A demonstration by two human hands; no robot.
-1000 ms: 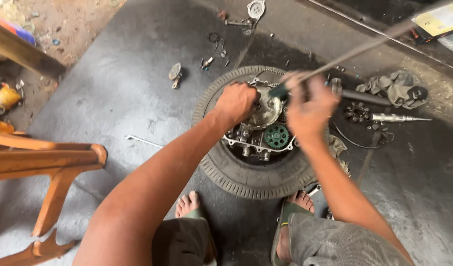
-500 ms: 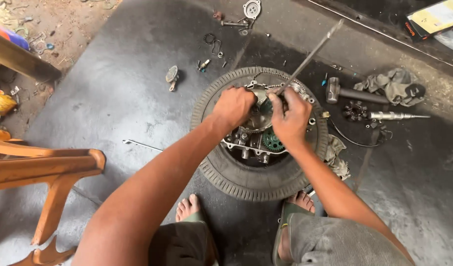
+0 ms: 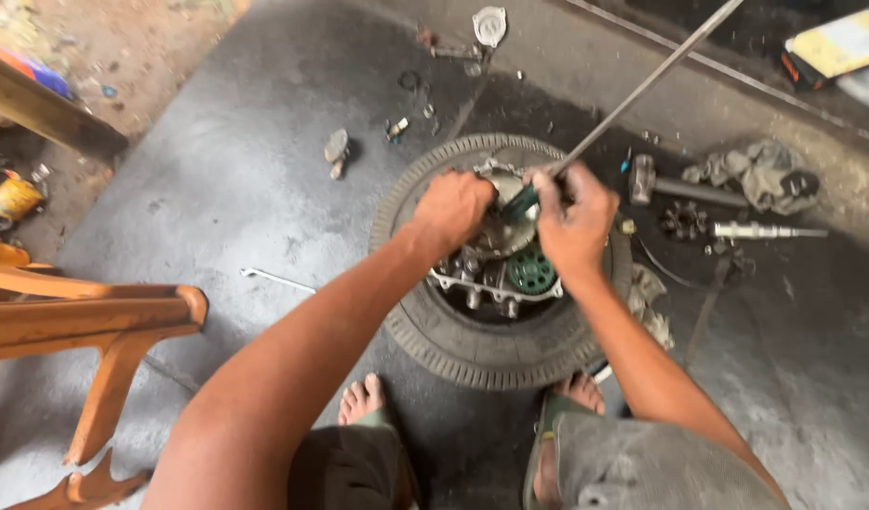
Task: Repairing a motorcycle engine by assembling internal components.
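Note:
A metal engine assembly with a green gear rests inside a black tyre lying flat on the floor. My left hand presses down on the top of the assembly, fingers curled on a metal part. My right hand grips a long screwdriver by its green handle, and its thin shaft slants up to the right, away from the tyre. Both my feet show at the tyre's near edge.
An orange wooden chair stands at the left. A thin spanner lies on the grey floor left of the tyre. A hammer, a rag, a gear and a shaft lie to the right. Small parts lie beyond the tyre.
My right hand has come down from above the tyre onto the assembly, bringing the tool's handle beside my left hand; the shaft now slants steeply up to the right.

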